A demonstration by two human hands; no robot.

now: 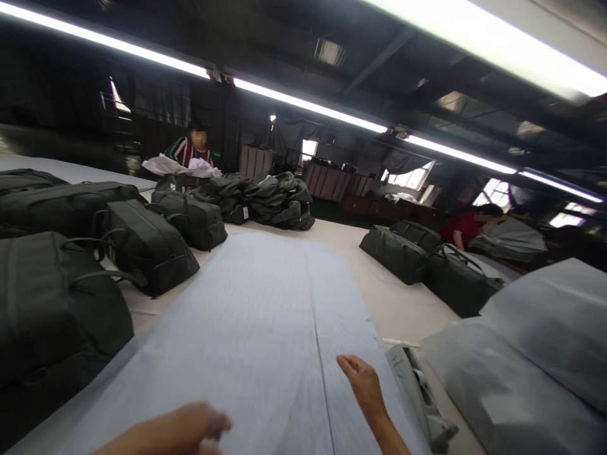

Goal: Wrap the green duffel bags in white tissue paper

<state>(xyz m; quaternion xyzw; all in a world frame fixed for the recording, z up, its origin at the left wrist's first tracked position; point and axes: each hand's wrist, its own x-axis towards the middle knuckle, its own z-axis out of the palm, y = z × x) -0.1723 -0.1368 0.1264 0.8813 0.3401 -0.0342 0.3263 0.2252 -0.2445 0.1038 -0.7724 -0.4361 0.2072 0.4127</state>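
A long white sheet, thin and slightly see-through, lies along the table before me, with a dark lengthwise line right of its middle. Above its right part is my right hand, fingers curled and thumb pressed to them; anything inside the pinch is hidden. My left hand is low at the bottom edge, over the sheet's near end. Motion smears its fingers, so I cannot make out their state. Just right of the sheet, near my right hand, sits a grey device with a dark slot and a handwritten mark.
Dark green bags line the left side; a pile of limp ones lies beyond the sheet. More bags stand right, behind a bag wrapped in cloudy plastic. One person works at far left, another at right.
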